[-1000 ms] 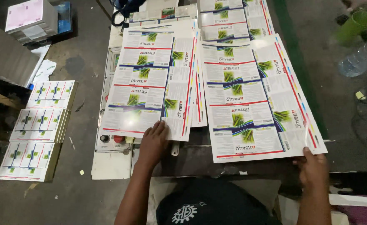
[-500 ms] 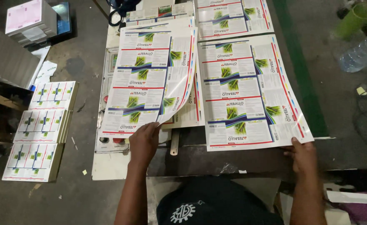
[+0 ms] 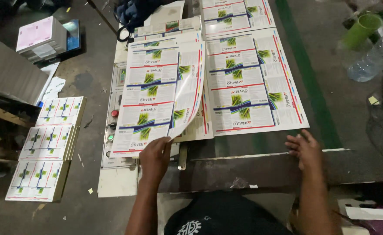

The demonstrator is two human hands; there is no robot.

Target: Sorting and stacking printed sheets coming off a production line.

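left hand [image 3: 154,159] lifts a printed sheet [image 3: 156,93] by its corner; right hand [image 3: 305,149] rests flat on the table [image 3: 261,167].

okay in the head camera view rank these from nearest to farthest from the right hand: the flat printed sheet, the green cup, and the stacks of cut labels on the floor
From the right hand:
1. Flat printed sheet, just ahead of the fingers.
2. Green cup, far ahead, to the right.
3. Stacks of cut labels, far left on the floor.
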